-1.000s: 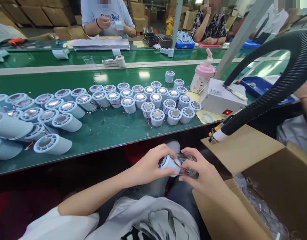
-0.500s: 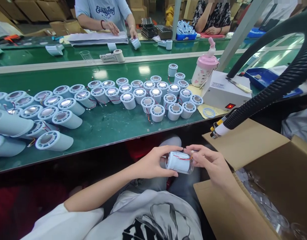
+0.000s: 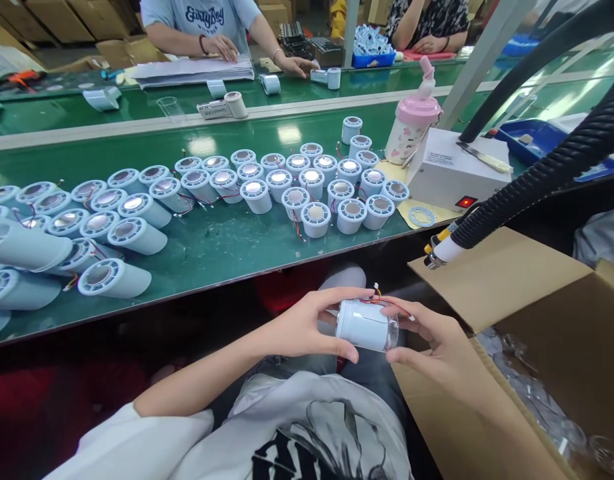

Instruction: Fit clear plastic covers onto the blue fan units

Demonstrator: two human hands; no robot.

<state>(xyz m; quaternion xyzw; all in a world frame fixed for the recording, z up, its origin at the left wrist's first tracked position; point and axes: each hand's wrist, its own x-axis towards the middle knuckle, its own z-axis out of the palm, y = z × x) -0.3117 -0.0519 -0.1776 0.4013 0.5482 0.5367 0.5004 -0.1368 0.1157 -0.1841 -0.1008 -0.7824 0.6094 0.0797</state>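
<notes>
A light blue cylinder (image 3: 364,325) with a clear sleeve around it lies sideways above my lap. My left hand (image 3: 311,327) grips its left end between thumb and fingers. At the right end, my right hand (image 3: 431,333) holds the clear sleeve's rim with thumb and fingertips. Thin red and dark wires with small white connectors come out along the top of the cylinder, near both hands' fingers. On the green table (image 3: 211,243), many similar blue cylinders (image 3: 315,220) stand or lean with round metallic ends up.
An open cardboard box (image 3: 551,333) with clear sleeves is at the right. Above it hangs a black hose (image 3: 527,180). A white box (image 3: 451,170) with a lit red switch and a pink-lidded bottle (image 3: 411,130) stand on the table. Two people sit across.
The cylinder has turned, so its wires now lie along the top. My right fingers have moved from the wires to the sleeve's rim. Across the table, a person's hand has moved right, leaving a blue part.
</notes>
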